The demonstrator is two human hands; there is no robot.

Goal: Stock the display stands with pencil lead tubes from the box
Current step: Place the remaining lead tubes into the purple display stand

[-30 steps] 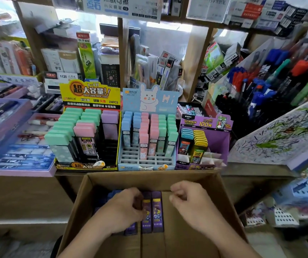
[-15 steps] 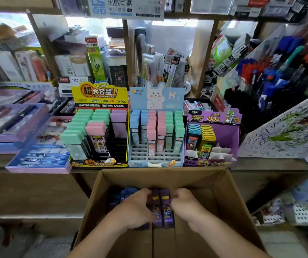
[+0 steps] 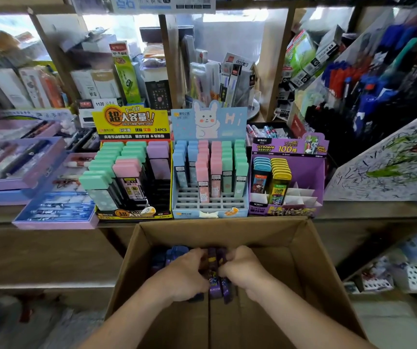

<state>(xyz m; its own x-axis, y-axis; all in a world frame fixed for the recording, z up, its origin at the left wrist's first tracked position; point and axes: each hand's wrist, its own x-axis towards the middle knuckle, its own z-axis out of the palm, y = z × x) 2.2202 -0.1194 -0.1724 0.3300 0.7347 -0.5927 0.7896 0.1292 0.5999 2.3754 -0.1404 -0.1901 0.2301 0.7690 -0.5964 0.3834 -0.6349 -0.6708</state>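
Head, curled hands gripping tubes (purple)

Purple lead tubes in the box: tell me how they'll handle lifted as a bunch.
Probably stiff and light: the purple lead tubes look like slim hard plastic cases. Loose side by side between the left hand and right hand, they may slide apart unless squeezed.

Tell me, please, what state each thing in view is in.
cardboard box: open.
purple lead tubes: in box, held between left hand and right hand.
yellow display stand: partly filled.
blue display stand: front rows empty.
purple display stand: right compartments empty.
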